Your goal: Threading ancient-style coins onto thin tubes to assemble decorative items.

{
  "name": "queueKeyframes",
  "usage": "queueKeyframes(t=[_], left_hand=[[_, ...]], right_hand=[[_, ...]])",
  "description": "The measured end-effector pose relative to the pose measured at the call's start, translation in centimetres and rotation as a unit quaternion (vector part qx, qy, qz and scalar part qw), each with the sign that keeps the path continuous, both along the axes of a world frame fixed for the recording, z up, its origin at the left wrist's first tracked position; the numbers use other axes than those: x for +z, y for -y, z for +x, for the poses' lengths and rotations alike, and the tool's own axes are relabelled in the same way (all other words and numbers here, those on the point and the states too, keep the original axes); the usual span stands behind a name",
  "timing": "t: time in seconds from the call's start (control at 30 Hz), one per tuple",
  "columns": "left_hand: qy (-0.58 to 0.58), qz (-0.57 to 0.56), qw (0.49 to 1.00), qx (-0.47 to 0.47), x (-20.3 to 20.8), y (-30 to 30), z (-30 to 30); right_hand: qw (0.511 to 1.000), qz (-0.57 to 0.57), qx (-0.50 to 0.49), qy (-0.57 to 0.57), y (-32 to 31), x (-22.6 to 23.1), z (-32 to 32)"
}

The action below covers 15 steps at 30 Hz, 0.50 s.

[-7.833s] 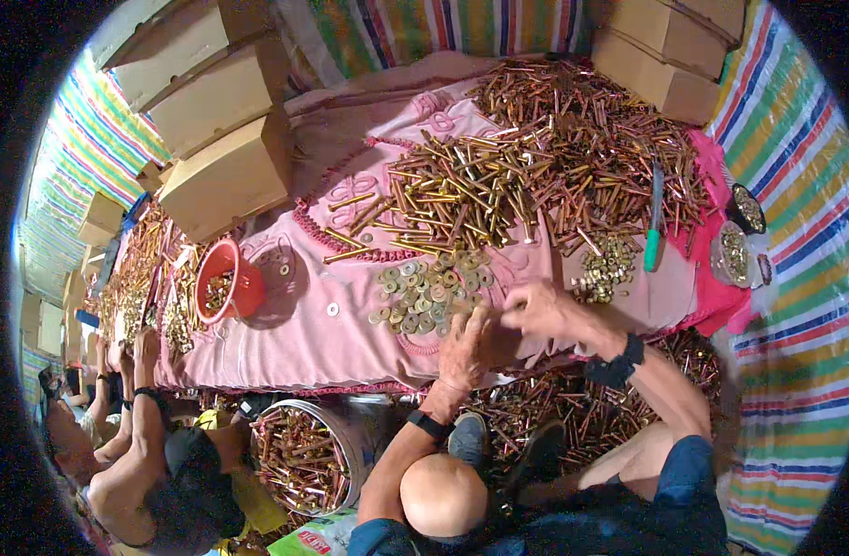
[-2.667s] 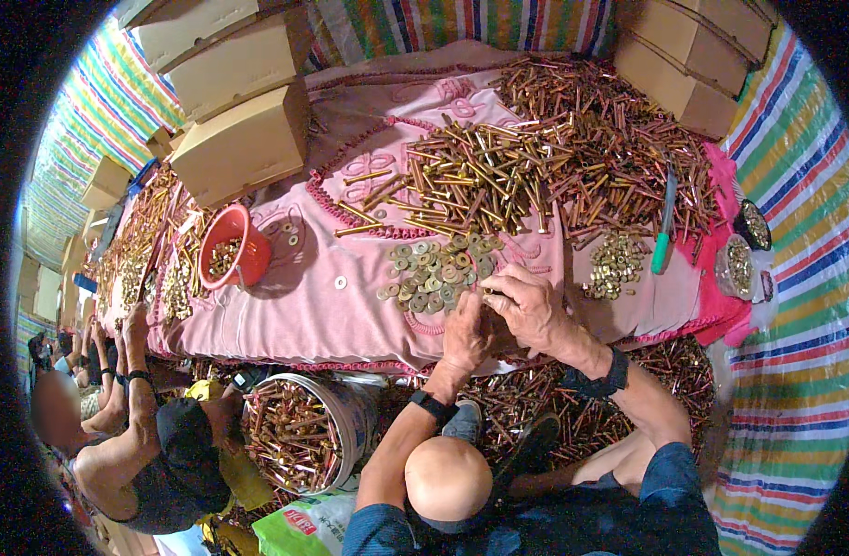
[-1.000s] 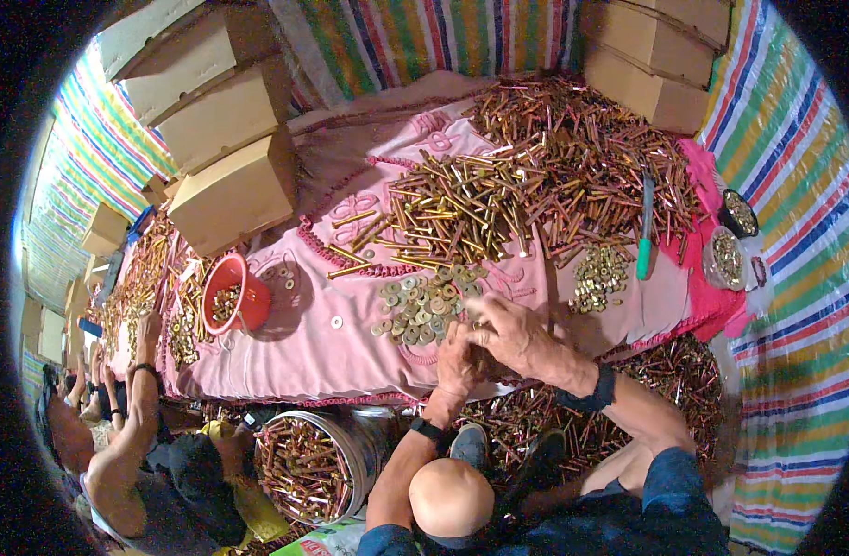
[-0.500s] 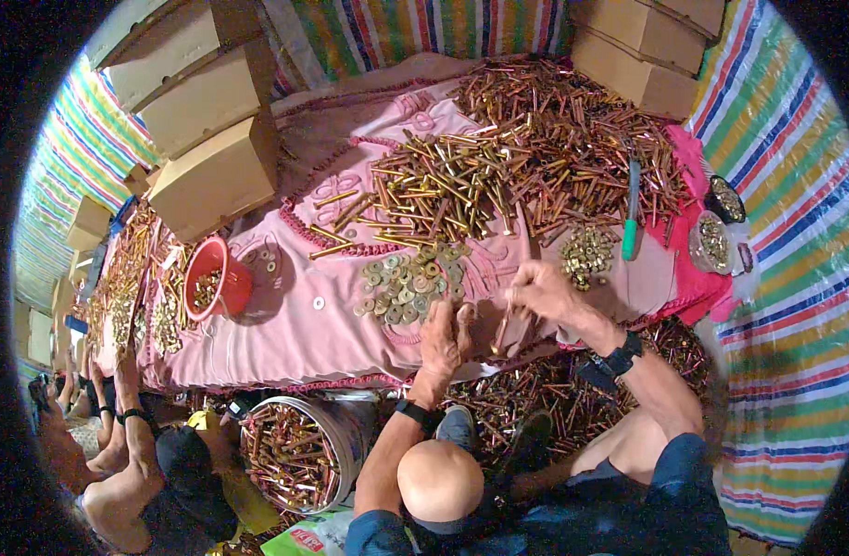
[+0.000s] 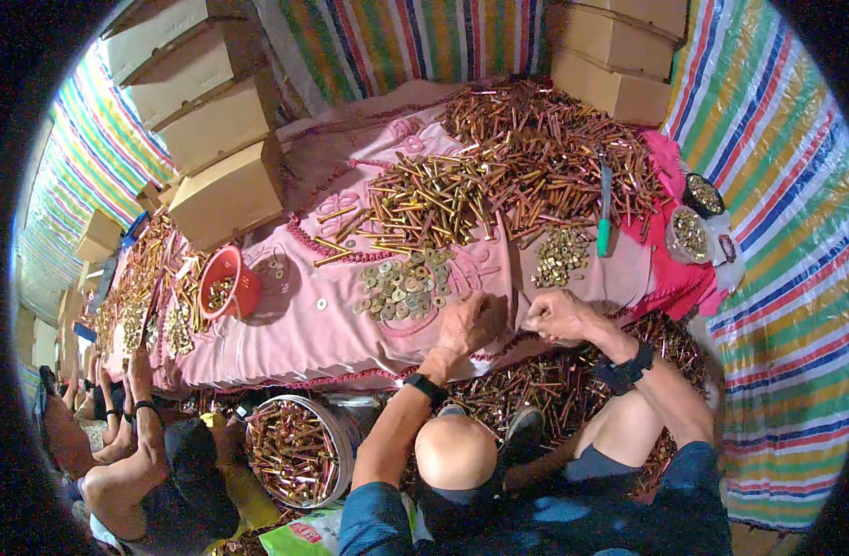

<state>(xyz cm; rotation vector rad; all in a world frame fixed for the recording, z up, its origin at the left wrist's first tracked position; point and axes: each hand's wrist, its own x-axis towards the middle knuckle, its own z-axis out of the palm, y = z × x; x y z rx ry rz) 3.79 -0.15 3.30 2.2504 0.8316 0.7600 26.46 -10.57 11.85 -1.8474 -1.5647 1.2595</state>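
Observation:
Both my hands are at the front edge of a table spread with pink cloth (image 5: 350,343). My left hand (image 5: 468,324) is closed, just right of a pile of flat washers (image 5: 396,285). Close beside it, my right hand (image 5: 563,317) is closed too, fingers pinched, below a small pile of brass-coloured nuts (image 5: 559,257). Whatever either hand holds is hidden by the fingers. Behind the washers lies a heap of long golden bolts (image 5: 429,199). A larger heap of reddish-gold bolts (image 5: 554,139) spreads behind that.
A green-handled tool (image 5: 603,213) lies right of the nuts. Small containers (image 5: 690,233) stand at the right edge. A red bucket (image 5: 230,283) and cardboard boxes (image 5: 225,195) stand left. Below are a bucket of bolts (image 5: 336,463) and loose bolts (image 5: 535,389). Another person (image 5: 132,463) works at left.
My left hand has moved right, away from the washers, and closed. My right hand has moved slightly lower; the long bolt seen hanging under its fingers no longer shows. The view has shifted a little.

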Motion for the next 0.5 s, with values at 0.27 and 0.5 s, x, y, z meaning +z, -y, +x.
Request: queueKeyframes(t=[0.27,0.5], left_hand=[[0.019,0.044,0.996,0.069,1.2,0.1,-6.4],[-0.124,0.173,0.975,0.059,1.4,3.9,-13.2]], right_hand=[[0.998,0.057,-0.014,0.025,1.1,1.1,4.0],[0.995,-0.012,-0.077,0.063,3.8,1.0,12.9]])
